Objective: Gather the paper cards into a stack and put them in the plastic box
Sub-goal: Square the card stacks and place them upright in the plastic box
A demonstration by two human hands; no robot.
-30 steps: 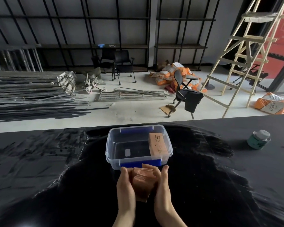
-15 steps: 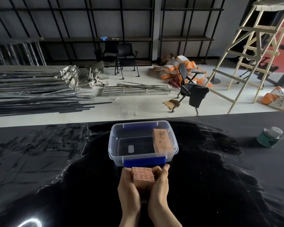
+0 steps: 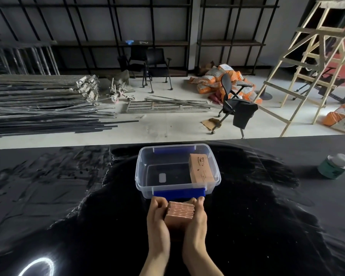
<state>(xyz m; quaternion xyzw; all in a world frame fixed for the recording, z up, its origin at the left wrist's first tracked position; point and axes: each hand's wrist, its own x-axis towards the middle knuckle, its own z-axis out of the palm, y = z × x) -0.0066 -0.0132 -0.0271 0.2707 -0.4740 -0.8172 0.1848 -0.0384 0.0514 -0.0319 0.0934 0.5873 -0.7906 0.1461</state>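
Glossy blk table (image 3: 68,196), cluttered workshop.

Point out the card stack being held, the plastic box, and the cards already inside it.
card stack (image 3: 180,211): head view, top edges of the cards between both hands.
plastic box (image 3: 178,193): head view, blue clip on its near wall.
cards in the box (image 3: 201,168): head view, top face.

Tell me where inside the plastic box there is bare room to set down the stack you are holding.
The plastic box has a bare floor across its left and middle, between the left wall and the brown cards already in it. The right side is crowded by those cards. Both hands, left hand and right hand, clasp the stack.
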